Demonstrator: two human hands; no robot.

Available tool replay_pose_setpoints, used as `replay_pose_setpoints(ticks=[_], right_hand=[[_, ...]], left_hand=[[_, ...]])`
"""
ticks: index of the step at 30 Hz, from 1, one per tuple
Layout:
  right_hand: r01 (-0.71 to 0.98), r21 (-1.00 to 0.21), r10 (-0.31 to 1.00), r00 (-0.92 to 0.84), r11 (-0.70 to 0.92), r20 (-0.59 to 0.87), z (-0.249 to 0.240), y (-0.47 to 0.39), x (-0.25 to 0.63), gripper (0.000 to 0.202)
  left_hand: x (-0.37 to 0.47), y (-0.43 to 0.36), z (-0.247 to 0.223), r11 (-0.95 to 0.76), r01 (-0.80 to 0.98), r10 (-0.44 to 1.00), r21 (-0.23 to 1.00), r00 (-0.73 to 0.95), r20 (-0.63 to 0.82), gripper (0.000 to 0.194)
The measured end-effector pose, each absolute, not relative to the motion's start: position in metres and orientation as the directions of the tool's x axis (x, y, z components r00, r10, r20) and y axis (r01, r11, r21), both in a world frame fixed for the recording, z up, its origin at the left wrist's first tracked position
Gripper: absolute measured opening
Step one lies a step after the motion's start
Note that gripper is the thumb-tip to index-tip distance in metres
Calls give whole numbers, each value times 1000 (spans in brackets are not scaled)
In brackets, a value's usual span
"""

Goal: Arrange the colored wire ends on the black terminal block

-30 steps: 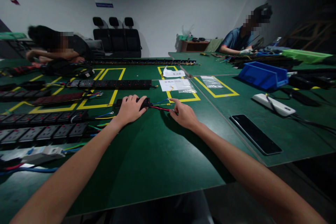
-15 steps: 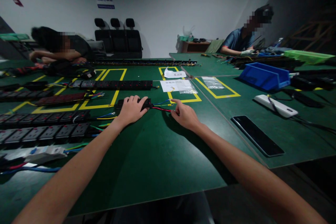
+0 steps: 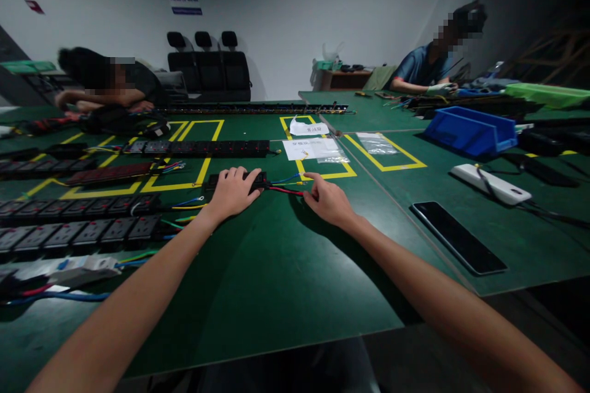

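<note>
My left hand (image 3: pixel 236 192) lies over a small black module (image 3: pixel 212 180), its fingers curled over the far side and the thumb along the near right end. Out of the module's right end run a red wire (image 3: pixel 286 190), a blue wire (image 3: pixel 289 178) and a green-yellow wire (image 3: pixel 291 183). Thumb and curled fingers of my right hand (image 3: pixel 328 199) close on the tip of the red wire. Its index finger points left, close to the blue wire's end. The part of the module beneath my left palm is hidden.
Black socket strips (image 3: pixel 83 236) with loose wires lie at the left. A phone (image 3: pixel 456 236), a white power bank (image 3: pixel 491 184) and a blue bin (image 3: pixel 468 132) are on the right. Papers (image 3: pixel 302 149) lie beyond my hands. Two people sit across the green table (image 3: pixel 276 295).
The view has shifted very slightly, moving things on the right a little further right. Both hands keep the same hold on the module and the red wire.
</note>
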State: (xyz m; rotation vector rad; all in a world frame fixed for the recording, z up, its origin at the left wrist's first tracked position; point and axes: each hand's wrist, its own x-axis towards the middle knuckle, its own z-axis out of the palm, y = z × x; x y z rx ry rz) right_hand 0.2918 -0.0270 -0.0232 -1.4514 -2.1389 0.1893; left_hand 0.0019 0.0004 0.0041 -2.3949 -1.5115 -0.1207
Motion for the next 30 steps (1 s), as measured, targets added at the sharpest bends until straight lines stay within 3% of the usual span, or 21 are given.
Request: replay_pose_setpoints(ticks=[30], right_hand=[[826, -403, 902, -265, 395, 341, -22, -28, 293, 50]], left_hand=[[2, 0, 4, -397, 901, 872, -174, 430, 234, 64]])
